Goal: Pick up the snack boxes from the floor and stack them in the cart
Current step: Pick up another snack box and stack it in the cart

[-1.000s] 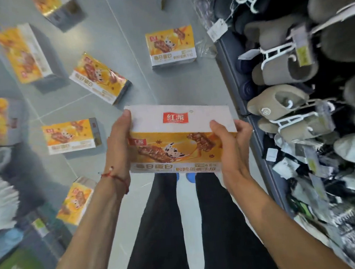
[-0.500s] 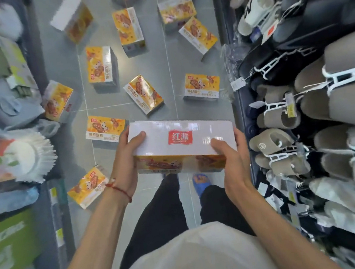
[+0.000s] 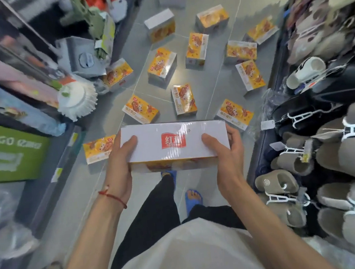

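I hold one snack box [image 3: 173, 142] level in front of my waist, its white face with a red logo turned up and its orange printed side facing me. My left hand [image 3: 120, 164] grips its left end, thumb on top. My right hand [image 3: 225, 154] grips its right end the same way. Several more orange and white snack boxes [image 3: 162, 67] lie scattered on the grey tiled floor [image 3: 210, 98] ahead, some flat, some on their sides. No cart is in view.
A rack of grey slippers [image 3: 342, 157] on white hangers lines the right side. Shelves with a white brush head [image 3: 77, 100], a green box [image 3: 4, 150] and bagged goods line the left. My legs and blue sandals [image 3: 193, 200] stand in the narrow aisle.
The box has tipped from showing its orange front to showing its white top. My view has risen and swung left, so more of the floor and more boxes show.
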Available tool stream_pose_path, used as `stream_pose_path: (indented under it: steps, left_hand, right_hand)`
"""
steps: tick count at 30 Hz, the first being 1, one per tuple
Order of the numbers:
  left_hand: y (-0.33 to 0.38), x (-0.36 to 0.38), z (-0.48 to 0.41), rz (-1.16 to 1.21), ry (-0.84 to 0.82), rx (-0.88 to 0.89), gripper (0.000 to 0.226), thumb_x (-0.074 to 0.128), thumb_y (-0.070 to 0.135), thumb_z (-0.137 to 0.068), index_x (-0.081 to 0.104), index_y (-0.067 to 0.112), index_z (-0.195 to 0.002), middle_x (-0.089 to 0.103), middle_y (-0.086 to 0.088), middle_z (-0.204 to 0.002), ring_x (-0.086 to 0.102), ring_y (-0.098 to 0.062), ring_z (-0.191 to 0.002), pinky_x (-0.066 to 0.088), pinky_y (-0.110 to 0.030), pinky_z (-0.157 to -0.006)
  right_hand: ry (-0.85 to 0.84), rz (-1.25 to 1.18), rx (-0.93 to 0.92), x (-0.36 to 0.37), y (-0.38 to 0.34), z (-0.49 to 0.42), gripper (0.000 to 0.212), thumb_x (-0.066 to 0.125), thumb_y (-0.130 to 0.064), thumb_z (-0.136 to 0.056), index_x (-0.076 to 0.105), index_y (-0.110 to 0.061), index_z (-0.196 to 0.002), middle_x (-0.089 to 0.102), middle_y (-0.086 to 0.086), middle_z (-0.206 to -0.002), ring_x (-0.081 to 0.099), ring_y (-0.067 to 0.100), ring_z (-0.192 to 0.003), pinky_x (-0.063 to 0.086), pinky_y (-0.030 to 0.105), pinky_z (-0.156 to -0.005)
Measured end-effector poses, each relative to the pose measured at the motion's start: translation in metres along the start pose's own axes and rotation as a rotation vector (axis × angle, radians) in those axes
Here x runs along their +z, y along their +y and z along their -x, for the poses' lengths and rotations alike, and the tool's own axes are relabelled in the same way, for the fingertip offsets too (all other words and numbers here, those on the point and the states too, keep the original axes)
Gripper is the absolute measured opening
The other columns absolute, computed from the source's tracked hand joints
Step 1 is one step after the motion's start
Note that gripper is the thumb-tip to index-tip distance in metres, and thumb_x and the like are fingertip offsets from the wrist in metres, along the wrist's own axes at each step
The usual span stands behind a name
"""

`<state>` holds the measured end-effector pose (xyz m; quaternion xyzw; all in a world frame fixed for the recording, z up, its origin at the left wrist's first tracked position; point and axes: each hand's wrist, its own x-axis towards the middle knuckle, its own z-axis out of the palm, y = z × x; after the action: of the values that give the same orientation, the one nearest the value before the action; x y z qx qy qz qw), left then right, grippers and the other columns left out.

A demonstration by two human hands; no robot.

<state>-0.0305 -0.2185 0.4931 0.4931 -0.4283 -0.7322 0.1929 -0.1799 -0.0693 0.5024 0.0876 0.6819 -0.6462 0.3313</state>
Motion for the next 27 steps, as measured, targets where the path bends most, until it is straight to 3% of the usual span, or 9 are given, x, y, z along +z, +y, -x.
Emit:
stream_pose_path:
  steps: [6,10,15,20,23,27]
  left_hand:
    - [-0.035,-0.033,0.085,0.152,0.164,0.035,0.037,0.051,0.024,-0.101,0.054,0.021,-0.138,0.074,0.004,-0.115,0.071,-0.012,-0.101,0.056,-0.020,-0.068]
    - [-0.057,-0.071,0.135,0.187,0.308,0.079,0.055,0.059,0.041,-0.087,0.052,0.028,-0.140,0.071,0.002,-0.123,0.068,-0.018,-0.111,0.052,-0.032,-0.082]
    - [-0.087,-0.132,0.200,0.280,0.485,0.120,0.062,0.058,0.045,-0.082,0.052,0.024,-0.140,0.069,0.000,-0.125,0.067,-0.017,-0.110,0.049,-0.031,-0.085]
    - [-0.129,-0.210,0.280,0.402,0.662,0.126,0.061,0.061,0.044,-0.083,0.052,0.026,-0.140,0.071,0.004,-0.122,0.066,-0.018,-0.113,0.048,-0.042,-0.103]
    - [-0.153,-0.256,0.330,0.472,0.749,0.140,0.059,0.062,0.042,-0.084,0.053,0.025,-0.140,0.072,0.003,-0.120,0.067,-0.019,-0.112,0.050,-0.042,-0.101]
    - [-0.185,-0.312,0.387,0.552,0.862,0.151,0.067,0.066,0.040,-0.082,0.049,0.025,-0.145,0.069,0.002,-0.128,0.067,-0.019,-0.115,0.051,-0.042,-0.103]
  right_hand:
    - [-0.189,0.121,-0.048,-0.006,0.012,0.047,0.042,0.077,-0.009,-0.090,0.060,-0.020,-0.127,0.072,-0.003,-0.116,0.072,0.008,-0.098,0.055,0.016,-0.067]
    - [-0.303,0.221,-0.056,0.007,0.035,0.083,0.040,0.079,-0.013,-0.089,0.062,-0.027,-0.122,0.072,0.000,-0.120,0.070,0.020,-0.111,0.057,0.022,-0.077]
    - [-0.462,0.309,-0.063,0.036,0.075,0.145,0.039,0.077,-0.012,-0.091,0.061,-0.022,-0.125,0.071,0.002,-0.121,0.070,0.020,-0.108,0.054,0.014,-0.066]
    - [-0.634,0.395,-0.075,0.067,0.131,0.225,0.034,0.078,-0.012,-0.089,0.063,-0.028,-0.116,0.072,0.000,-0.117,0.071,0.021,-0.108,0.056,0.016,-0.067]
    - [-0.716,0.449,-0.072,0.080,0.170,0.278,0.040,0.077,-0.013,-0.089,0.061,-0.017,-0.125,0.073,0.006,-0.120,0.072,0.025,-0.109,0.057,0.020,-0.070]
    - [-0.819,0.487,-0.048,0.096,0.221,0.343,0.034,0.076,-0.012,-0.090,0.062,-0.026,-0.118,0.074,-0.001,-0.116,0.074,0.018,-0.105,0.057,0.019,-0.068]
